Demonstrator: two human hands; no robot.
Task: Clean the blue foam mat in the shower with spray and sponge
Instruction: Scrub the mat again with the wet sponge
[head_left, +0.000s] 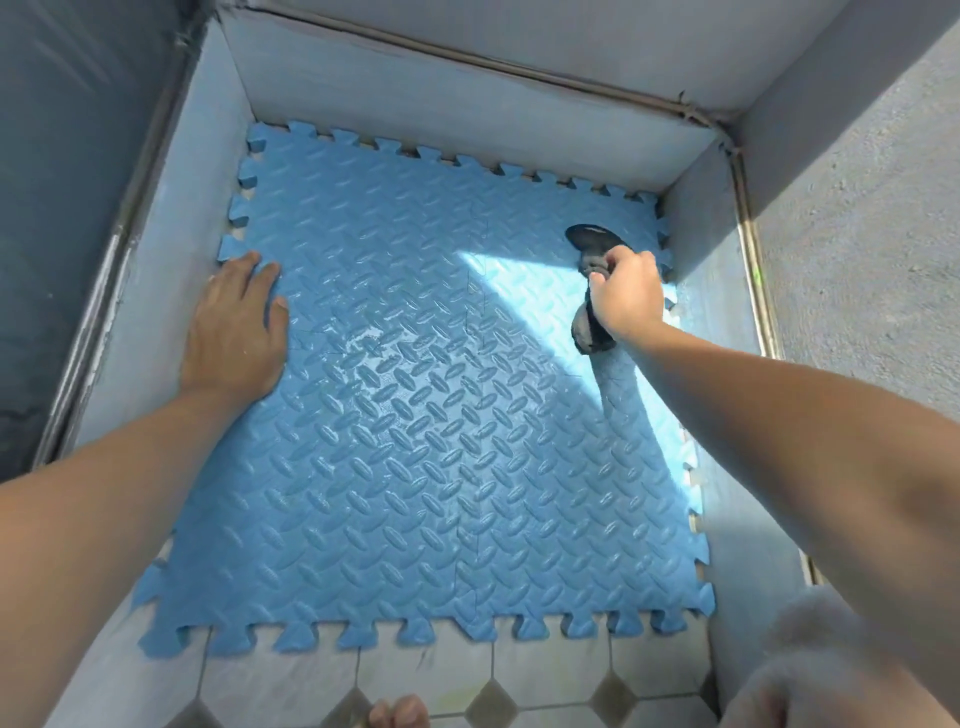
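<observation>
Scrubbing step. Blue foam mat (441, 415) flat on shower floor, wet sheen mid-mat. Left hand (234, 332) pressing flat, fingers straight. Right hand (628, 296) fingers clenched round dark grey sponge (589, 332), far right corner. Next, likely: firm strokes toward centre.

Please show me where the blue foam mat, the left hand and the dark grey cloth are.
blue foam mat (415, 441): head view, bare patterned middle.
left hand (234, 332): head view, back of hand.
dark grey cloth (589, 335): head view, lower end.
</observation>
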